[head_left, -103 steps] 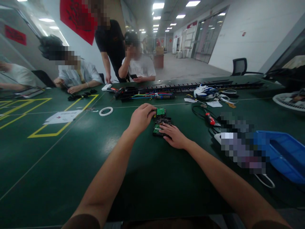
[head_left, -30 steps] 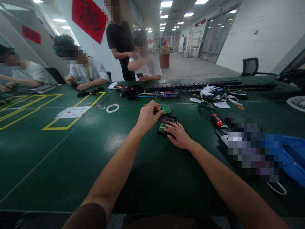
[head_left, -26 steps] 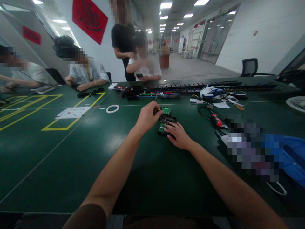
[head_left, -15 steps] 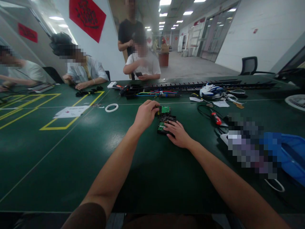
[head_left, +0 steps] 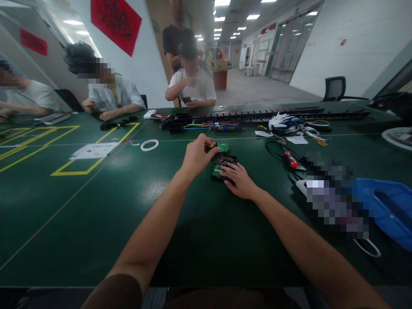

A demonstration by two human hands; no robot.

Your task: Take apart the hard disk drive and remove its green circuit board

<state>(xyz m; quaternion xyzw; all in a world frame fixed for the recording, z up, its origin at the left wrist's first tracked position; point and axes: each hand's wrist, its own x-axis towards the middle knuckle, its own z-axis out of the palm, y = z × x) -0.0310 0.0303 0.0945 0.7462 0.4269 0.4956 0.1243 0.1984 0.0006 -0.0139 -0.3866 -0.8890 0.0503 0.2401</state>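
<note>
An opened black device lies on the green table in front of me. Its far half carries a green circuit board (head_left: 223, 148), and a second green circuit board (head_left: 216, 170) shows in the near half, with dark parts between them. At the left edge of the far half, my left hand (head_left: 199, 154) is closed in a pinch; a bit of yellow shows by its fingertips, but the held thing is mostly hidden. Across the near half lies my right hand (head_left: 240, 181), fingers stretched out and resting on the casing.
To the left are a white tape ring (head_left: 149, 145) and a paper sheet (head_left: 94, 150). Long black strips (head_left: 267, 115) and coloured wires (head_left: 202, 125) run behind. On the right lie a red screwdriver (head_left: 291, 160), gloves (head_left: 283, 122) and a blue tray (head_left: 392, 206). Several people sit or stand across the table.
My left thumb has moved right, over the edge of the far board, and the hand has turned slightly. My right hand stays on the near half. The view has shifted slightly.
</note>
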